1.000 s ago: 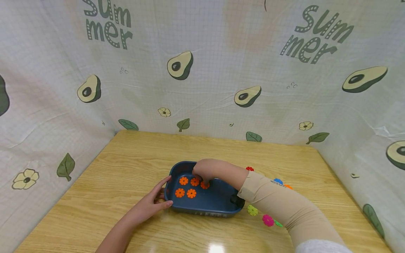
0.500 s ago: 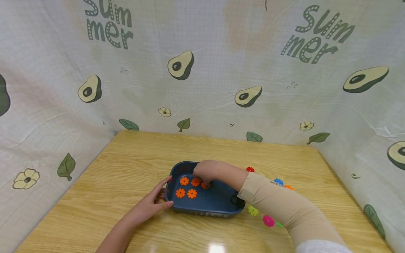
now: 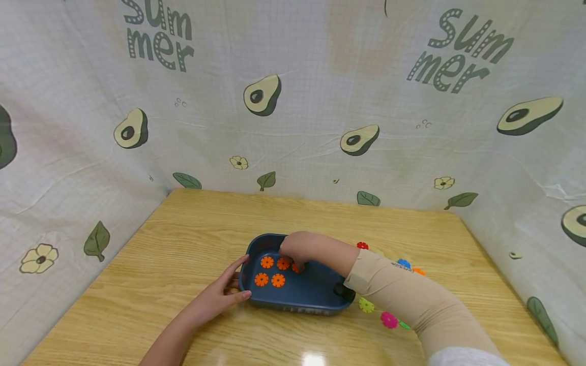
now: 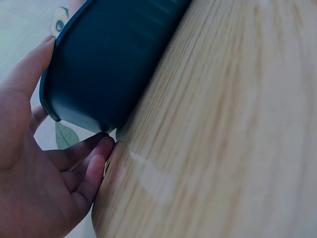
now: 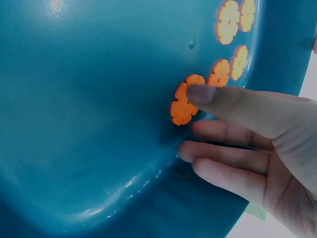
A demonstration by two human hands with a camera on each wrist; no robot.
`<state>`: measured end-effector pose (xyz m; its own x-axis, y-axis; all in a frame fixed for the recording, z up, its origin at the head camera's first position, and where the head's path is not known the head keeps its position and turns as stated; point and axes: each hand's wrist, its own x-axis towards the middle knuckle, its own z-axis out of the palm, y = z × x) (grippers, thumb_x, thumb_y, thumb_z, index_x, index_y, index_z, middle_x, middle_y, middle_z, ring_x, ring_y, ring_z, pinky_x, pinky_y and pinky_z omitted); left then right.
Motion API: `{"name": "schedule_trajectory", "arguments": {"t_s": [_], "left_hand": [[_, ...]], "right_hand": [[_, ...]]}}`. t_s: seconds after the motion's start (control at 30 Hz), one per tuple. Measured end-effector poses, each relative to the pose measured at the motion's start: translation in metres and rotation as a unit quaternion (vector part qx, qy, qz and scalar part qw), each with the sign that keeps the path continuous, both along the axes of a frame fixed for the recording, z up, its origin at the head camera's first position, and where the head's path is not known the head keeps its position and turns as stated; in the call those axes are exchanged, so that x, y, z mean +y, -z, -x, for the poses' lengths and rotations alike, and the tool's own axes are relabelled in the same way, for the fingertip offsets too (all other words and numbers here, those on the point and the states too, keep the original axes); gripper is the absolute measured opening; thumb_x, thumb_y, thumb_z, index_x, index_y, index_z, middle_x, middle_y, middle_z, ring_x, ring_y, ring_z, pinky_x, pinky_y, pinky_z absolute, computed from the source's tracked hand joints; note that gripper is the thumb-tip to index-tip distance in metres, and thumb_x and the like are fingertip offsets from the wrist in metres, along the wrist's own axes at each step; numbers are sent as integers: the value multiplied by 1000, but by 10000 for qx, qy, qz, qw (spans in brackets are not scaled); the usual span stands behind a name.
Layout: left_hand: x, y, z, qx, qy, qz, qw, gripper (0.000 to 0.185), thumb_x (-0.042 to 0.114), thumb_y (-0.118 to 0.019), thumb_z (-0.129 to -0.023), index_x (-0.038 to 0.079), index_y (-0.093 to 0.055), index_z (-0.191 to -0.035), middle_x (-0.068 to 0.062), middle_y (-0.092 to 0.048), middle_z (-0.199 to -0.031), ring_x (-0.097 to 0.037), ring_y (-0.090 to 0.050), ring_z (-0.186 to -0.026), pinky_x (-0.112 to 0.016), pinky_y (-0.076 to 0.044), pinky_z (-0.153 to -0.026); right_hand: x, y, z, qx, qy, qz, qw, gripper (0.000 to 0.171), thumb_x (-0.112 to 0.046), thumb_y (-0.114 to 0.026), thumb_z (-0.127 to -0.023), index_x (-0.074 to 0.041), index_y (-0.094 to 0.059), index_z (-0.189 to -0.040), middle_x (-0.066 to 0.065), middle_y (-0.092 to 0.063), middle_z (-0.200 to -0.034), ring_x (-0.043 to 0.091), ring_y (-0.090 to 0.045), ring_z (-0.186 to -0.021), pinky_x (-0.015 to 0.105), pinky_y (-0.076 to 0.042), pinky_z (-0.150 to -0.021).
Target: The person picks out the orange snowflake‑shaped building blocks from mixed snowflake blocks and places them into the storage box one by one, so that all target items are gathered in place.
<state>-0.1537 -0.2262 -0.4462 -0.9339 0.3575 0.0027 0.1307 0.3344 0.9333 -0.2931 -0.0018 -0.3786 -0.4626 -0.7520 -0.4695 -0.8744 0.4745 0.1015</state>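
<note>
A dark blue rectangular bin (image 3: 306, 293) stands on the table. My left hand (image 3: 214, 301) grips its left end, thumb and index finger at the rim; in the left wrist view the other fingers curl low by its base. My right hand (image 3: 299, 246) reaches down inside the bin. Close up in the right wrist view, its thumb lies over an orange notched flower-shaped disc (image 5: 180, 112), with the index fingertip at the disc's edge. Several matching orange discs (image 3: 278, 280) lie flat in two rows at the bin's left side.
Right of the bin, partly behind the right sleeve (image 3: 412, 295), lie loose discs: red (image 3: 362, 245), blue (image 3: 403, 263), orange (image 3: 418, 271), yellow-green (image 3: 366, 305), pink (image 3: 389, 319) and green. A printed cloth (image 3: 311, 101) hangs around the wooden table (image 3: 210, 218).
Hardly anything differs. Both hands, the bin and the discs keep their places, and the whole head view shifts very slightly.
</note>
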Motion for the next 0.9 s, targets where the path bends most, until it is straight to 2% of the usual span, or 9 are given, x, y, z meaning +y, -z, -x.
{"name": "schedule_trajectory", "arguments": {"t_s": [0.1,0.23,0.5,0.67,0.9], "left_hand": [[1,0,0,-9,6,5,10000,79,23,-67,-95,20,-19,-157,-23,-46,-137,-31,-55,-114,-26,-46,-82],[1,0,1,-22,5,-19,10000,79,23,-67,-94,20,-19,-157,-23,-46,-138,-30,-55,-113,-26,-46,-81],[1,1,1,-37,0,20,10000,80,22,-67,-95,21,-17,-157,-24,-45,-138,-31,-55,-115,-26,-46,-82],[1,1,2,-41,-13,59,10000,80,22,-67,-95,23,-17,-157,-25,-44,-141,-31,-55,-117,-27,-46,-84],[0,1,2,7,-100,202,9997,79,24,-67,-94,23,-18,-157,-24,-46,-138,-30,-55,-116,-27,-46,-86]], "right_hand": [[3,-8,-1,-195,96,133,9997,22,-9,-84,-76,-17,-66,-86,-7,-56,-77,11,-49,-67,24,-44,-61],[10,-21,-2,-663,247,420,9966,26,-7,-82,-78,-14,-72,-101,-5,-64,-90,10,-56,-75,24,-48,-67],[33,-35,-4,-1471,499,1163,9810,27,-4,-80,-79,-11,-72,-104,1,-66,-93,9,-56,-79,25,-48,-71],[51,-41,-8,-1561,685,1421,9751,30,-7,-81,-80,-12,-72,-108,0,-66,-98,10,-58,-84,26,-48,-74],[79,-50,-14,-1551,865,1803,9675,29,-9,-81,-80,-11,-72,-107,2,-66,-97,8,-57,-79,26,-49,-72]]}}
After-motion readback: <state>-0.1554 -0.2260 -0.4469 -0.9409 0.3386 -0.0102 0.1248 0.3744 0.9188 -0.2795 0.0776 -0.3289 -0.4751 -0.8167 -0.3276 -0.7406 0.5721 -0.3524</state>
